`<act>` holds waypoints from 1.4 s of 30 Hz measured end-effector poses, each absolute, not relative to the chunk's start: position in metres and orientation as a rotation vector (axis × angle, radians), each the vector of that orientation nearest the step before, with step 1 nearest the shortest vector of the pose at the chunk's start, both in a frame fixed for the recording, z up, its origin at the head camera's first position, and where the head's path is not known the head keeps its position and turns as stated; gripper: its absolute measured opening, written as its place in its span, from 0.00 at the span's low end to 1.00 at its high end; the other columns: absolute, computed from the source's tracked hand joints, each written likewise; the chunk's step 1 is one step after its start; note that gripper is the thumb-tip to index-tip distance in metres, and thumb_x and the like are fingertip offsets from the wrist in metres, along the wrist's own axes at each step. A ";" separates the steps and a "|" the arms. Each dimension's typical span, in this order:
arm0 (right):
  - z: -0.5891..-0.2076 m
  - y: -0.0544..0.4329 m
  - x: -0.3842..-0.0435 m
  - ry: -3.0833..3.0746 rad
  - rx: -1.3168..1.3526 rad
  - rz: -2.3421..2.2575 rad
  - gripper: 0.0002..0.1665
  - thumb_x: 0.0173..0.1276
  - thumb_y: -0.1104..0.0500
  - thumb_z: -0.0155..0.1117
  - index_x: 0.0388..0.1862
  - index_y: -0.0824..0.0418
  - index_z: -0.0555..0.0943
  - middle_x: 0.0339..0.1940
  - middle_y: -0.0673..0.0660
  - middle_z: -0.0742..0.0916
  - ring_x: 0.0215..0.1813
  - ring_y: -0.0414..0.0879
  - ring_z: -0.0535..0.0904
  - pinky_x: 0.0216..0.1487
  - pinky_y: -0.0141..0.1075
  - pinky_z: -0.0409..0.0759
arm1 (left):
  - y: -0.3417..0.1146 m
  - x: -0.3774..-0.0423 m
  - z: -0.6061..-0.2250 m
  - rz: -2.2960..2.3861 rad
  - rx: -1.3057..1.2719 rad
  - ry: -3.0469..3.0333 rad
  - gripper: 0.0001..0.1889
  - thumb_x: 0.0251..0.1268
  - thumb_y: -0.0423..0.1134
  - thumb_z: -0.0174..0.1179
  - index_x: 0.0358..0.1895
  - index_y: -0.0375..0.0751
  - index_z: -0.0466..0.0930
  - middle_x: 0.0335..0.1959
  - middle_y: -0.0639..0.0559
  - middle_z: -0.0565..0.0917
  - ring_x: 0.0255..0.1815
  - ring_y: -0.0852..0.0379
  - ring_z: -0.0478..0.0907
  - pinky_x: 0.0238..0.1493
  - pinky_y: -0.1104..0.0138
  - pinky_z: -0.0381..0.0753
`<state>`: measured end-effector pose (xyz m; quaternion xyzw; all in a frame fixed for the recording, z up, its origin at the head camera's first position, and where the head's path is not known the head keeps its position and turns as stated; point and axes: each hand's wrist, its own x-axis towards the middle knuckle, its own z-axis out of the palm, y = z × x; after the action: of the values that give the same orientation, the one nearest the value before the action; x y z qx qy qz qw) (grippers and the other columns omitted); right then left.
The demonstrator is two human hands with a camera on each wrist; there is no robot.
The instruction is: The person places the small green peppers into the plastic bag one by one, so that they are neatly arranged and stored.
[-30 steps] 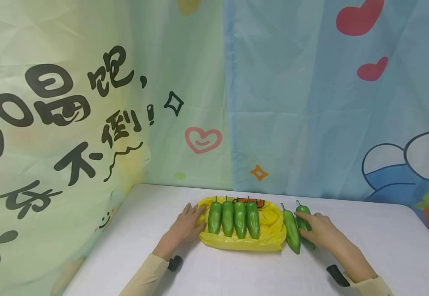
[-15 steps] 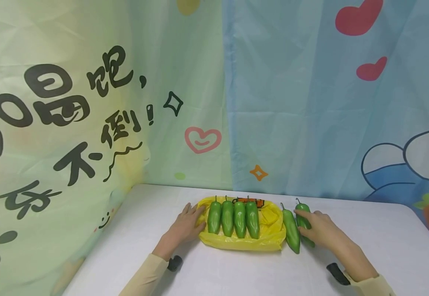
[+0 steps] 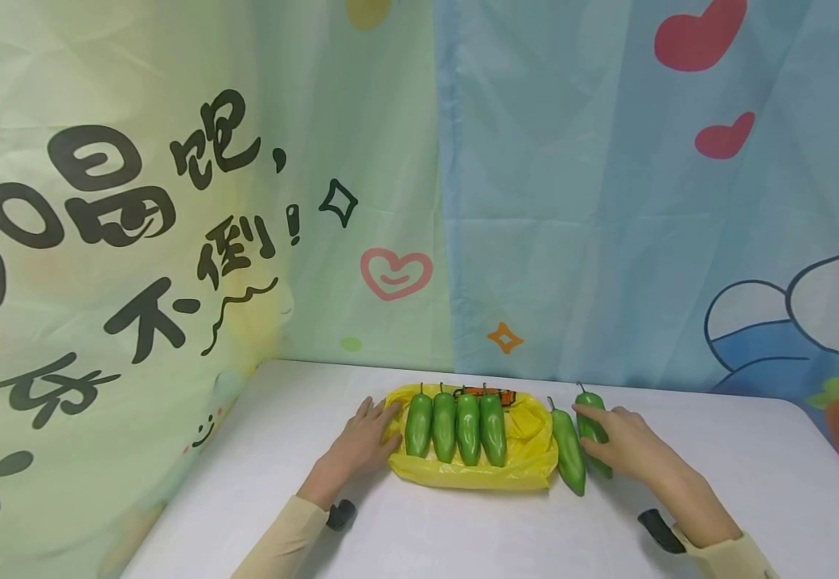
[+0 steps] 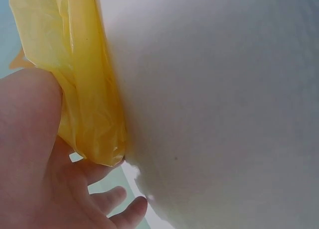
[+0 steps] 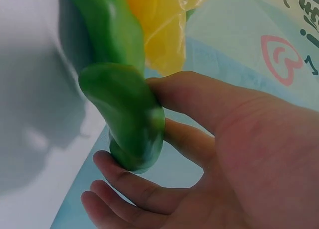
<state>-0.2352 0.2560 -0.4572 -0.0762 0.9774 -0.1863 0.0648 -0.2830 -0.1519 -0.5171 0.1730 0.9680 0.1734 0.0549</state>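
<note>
A yellow plastic bag lies spread on the table with several green chili peppers side by side on it. My left hand grips the bag's left edge, its thumb on the near side and fingers behind in the left wrist view. Right of the bag lies a loose green pepper, stem pointing away. Just beyond it, my right hand pinches another green pepper between thumb and fingers. The fingers hide part of this pepper in the head view.
The white table reaches back to a printed cloth backdrop, with another cloth hanging along the left side. An orange print shows at the bag's far edge. Dark wrist cameras sit under both wrists.
The pepper in my right hand has shifted slightly away from me, and the right hand's fingers have moved with it. My left hand and the bag stay in place.
</note>
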 end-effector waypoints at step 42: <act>-0.435 0.216 -0.234 2.926 -0.377 -0.643 0.34 0.69 0.53 0.67 0.72 0.60 0.72 0.54 0.71 0.83 0.51 0.60 0.80 0.47 0.56 0.83 | -0.152 -0.285 -0.519 0.532 0.513 2.931 0.31 0.76 0.49 0.53 0.77 0.46 0.62 0.78 0.38 0.63 0.81 0.32 0.49 0.78 0.38 0.57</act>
<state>-0.2338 0.2159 -0.4348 -0.1245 0.9673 -0.2125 0.0609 -0.2850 -0.1521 -0.5189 0.1693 0.9679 0.1757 0.0596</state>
